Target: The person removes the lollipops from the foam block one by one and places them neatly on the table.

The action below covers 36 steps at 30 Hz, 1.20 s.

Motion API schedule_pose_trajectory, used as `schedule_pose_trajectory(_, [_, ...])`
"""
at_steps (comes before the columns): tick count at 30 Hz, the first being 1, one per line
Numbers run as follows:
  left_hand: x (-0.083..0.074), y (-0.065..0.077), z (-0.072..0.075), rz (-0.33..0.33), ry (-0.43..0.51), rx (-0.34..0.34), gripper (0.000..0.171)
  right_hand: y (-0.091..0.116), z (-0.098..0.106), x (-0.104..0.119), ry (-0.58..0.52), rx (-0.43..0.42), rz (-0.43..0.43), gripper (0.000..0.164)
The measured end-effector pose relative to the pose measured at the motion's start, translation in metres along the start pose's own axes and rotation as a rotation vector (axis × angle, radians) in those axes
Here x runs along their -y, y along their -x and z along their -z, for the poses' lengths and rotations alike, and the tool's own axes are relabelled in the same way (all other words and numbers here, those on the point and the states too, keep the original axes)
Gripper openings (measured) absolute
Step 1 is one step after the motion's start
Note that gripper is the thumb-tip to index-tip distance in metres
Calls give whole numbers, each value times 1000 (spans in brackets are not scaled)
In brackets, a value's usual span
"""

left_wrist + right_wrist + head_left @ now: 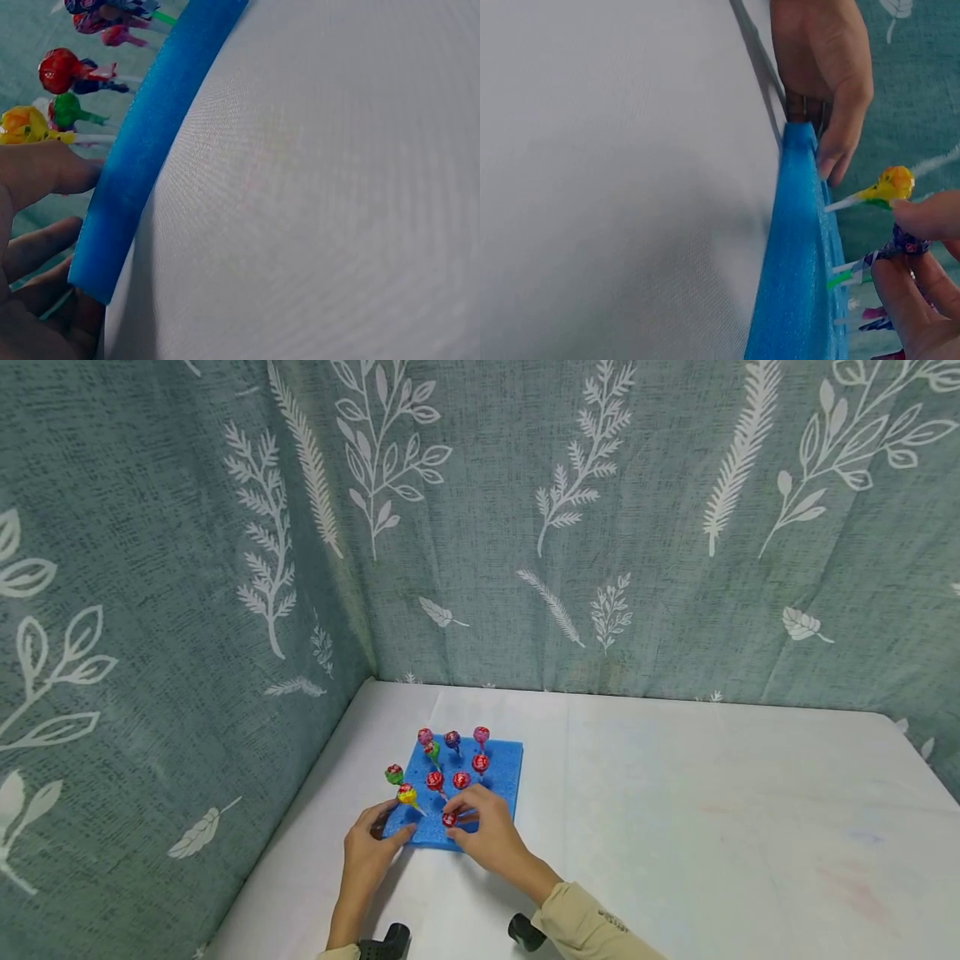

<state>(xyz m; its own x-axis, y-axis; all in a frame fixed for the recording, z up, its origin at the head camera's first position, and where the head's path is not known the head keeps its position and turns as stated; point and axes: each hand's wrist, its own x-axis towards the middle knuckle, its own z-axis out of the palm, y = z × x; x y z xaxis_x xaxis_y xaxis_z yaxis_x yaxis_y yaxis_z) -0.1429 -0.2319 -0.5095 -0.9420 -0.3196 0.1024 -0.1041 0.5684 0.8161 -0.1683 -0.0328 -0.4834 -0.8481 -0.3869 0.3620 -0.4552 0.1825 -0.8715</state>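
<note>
A blue foam board (491,814) lies on the table with several wrapped lollipops standing in it on their sticks. My left hand (369,852) holds its near left corner, thumb on the top face and fingers along the side. With thumb and fingertips, my right hand (491,831) pinches a dark-wrapped lollipop (911,241) by its head, near the board's front. Its stick reaches the foam, but its tip is hidden. Just left of it leans a yellow lollipop (407,794). Behind stand red lollipops (435,781) and a green lollipop (432,750).
Another green lollipop (393,773) stands at the board's left edge. Along the back are a purple lollipop (452,740) and pink ones. The white table (712,827) stretches away to the right. A patterned green curtain (487,527) hangs behind and on the left.
</note>
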Motion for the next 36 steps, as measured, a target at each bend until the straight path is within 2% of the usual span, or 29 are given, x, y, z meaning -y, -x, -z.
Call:
schedule_pose_trajectory(8, [2,-2,-1,15,4,1,50,-3,3,0,-17,-10,-46,20])
schedule_pose_trajectory(17, [1,0,0,17,3,-7,48,-6,7,-1,-55,-107,-25,21])
schedule_pose_trajectory(22, [0,0,0,21,0,-9,48,-6,15,-1,-105,-182,-8,20])
schedule_pose_trajectory(26, [0,0,1,26,4,-7,49,-7,24,2,-97,-218,22,20])
schedule_pose_trajectory(31, [0,-1,0,24,12,-7,49,-8,36,8,-113,-239,-3,20])
schedule_pose_trajectory(33, [0,-1,0,24,14,-8,48,-8,42,19,-116,-242,-26,21])
schedule_pose_trajectory(36, [0,0,0,33,15,-6,49,-8,46,20,-99,-250,-36,21])
